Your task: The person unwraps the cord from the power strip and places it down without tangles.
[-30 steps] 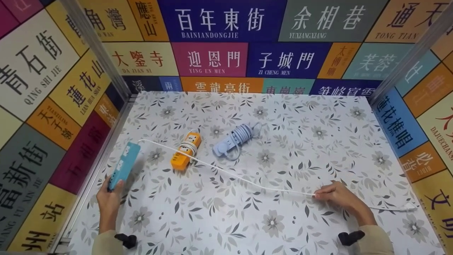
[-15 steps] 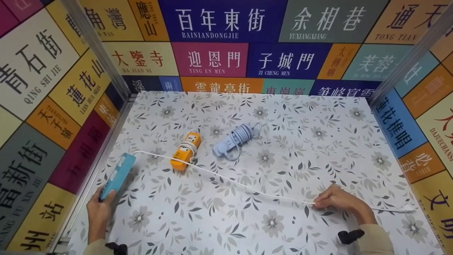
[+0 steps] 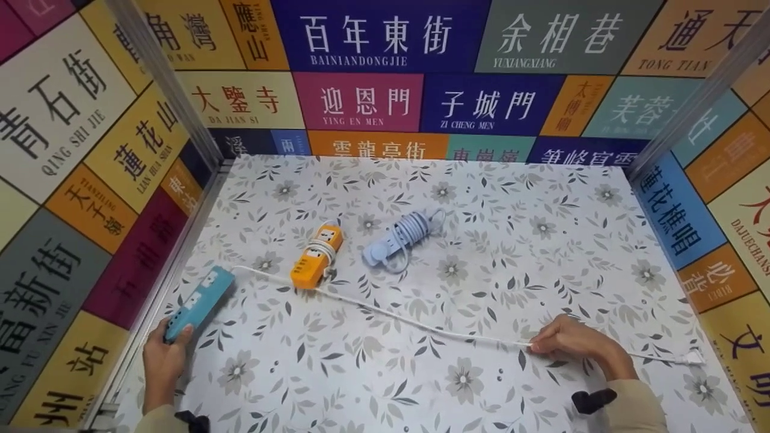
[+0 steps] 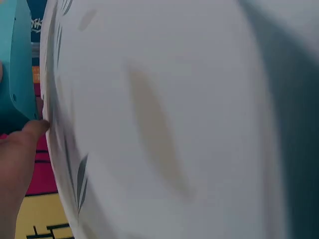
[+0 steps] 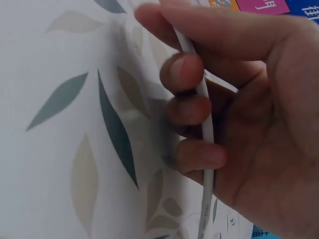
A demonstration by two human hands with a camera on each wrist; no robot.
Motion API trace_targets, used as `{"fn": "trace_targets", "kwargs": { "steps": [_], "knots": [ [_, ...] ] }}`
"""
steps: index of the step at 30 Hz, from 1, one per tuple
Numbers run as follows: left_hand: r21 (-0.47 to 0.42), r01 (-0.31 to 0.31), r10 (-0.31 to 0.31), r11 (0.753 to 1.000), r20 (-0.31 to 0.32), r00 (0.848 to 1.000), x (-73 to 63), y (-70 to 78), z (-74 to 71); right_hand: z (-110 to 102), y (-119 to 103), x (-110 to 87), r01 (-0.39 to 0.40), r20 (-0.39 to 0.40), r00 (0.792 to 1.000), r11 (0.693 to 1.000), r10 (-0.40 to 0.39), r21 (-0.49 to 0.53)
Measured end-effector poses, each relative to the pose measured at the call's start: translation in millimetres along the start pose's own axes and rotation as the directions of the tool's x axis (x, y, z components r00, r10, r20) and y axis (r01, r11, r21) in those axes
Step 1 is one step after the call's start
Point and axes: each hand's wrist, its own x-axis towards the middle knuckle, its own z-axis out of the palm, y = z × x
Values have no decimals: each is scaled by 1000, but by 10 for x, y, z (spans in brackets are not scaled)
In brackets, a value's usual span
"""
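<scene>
On the left of the head view, my left hand (image 3: 163, 361) grips the near end of a teal power strip (image 3: 201, 300). The left wrist view shows a corner of the strip (image 4: 19, 64) with the thumb against it. A white cord (image 3: 385, 313) runs from the strip's far end, past the orange strip, to my right hand (image 3: 568, 338). My right hand pinches the cord between thumb and fingertips, and the other fingers curl round it in the right wrist view (image 5: 207, 124). Beyond that hand the cord ends in a white plug (image 3: 693, 358) at the right.
An orange power strip (image 3: 308, 270) with its white cord wound round it lies left of the middle. Right of it is a pale blue power strip (image 3: 378, 252) with a coiled cord. Sign-printed panels (image 3: 361, 102) wall in the flower-patterned table (image 3: 481, 391) at the back and sides.
My left hand has drawn the teal strip nearer and left, tilting its far end down to the right. The cord has dropped from across the orange strip to its near end. My right hand moved slightly nearer.
</scene>
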Motion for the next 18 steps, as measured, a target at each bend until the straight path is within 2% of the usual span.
{"fn": "trace_targets", "kwargs": {
  "steps": [4,7,10,12,14,18],
  "knots": [
    [-7,-23,23,1000,-25,999,25,105,128,-10,9,22,-34,-140,990,996,23,-77],
    [-2,-68,68,998,-71,995,68,214,235,-12,5,42,-75,-237,970,989,43,-125],
    [6,-101,101,995,-122,987,99,314,383,10,30,44,-81,-311,950,984,28,-159],
    [14,-98,99,995,-139,985,114,378,476,35,55,51,-62,-343,939,982,-2,-178],
    [22,-71,73,997,-137,988,117,431,553,67,73,52,-45,-378,925,979,-33,-197],
    [25,-32,36,999,-135,990,111,511,663,116,81,61,-72,-456,889,977,-28,-200]
  ]
}}
